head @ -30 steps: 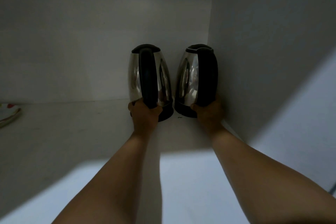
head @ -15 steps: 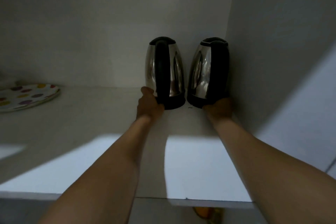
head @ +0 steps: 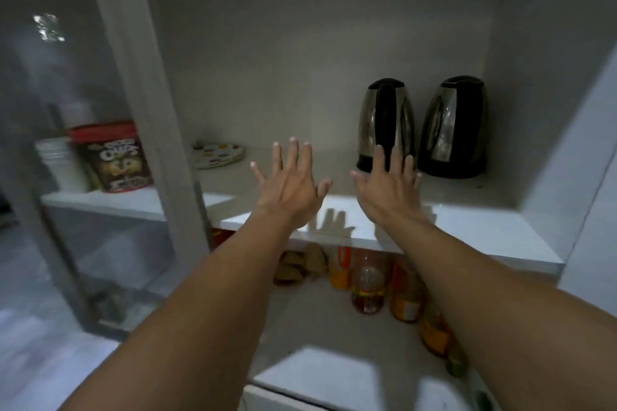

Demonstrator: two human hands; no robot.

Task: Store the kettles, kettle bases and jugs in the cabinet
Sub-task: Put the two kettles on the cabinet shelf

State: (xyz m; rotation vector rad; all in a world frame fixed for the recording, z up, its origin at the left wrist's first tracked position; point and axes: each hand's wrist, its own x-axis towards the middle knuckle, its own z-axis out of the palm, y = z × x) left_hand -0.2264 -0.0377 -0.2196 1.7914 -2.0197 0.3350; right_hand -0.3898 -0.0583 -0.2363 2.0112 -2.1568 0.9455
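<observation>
Two steel kettles with black handles and black bases stand side by side at the back right of the cabinet shelf [head: 484, 230]: the left kettle [head: 369, 123] and the right kettle [head: 447, 123], close to the right wall. Both hands are raised in front of the shelf with fingers spread and hold nothing. My left hand [head: 288, 183] hovers left of the kettles. Part of the left kettle's base is covered from view by my right hand [head: 389, 188], which is apart from it.
A spotted plate [head: 218, 155] lies at the shelf's back left. A glass cabinet door [head: 83, 143] stands at left, with a red-lidded cereal tub [head: 113, 157] behind it. Bottles [head: 367, 280] and jars fill the lower shelf.
Both hands let go of the kettle handles and drew back out of the cabinet with fingers spread. The view pulled back, showing the door and the lower shelf.
</observation>
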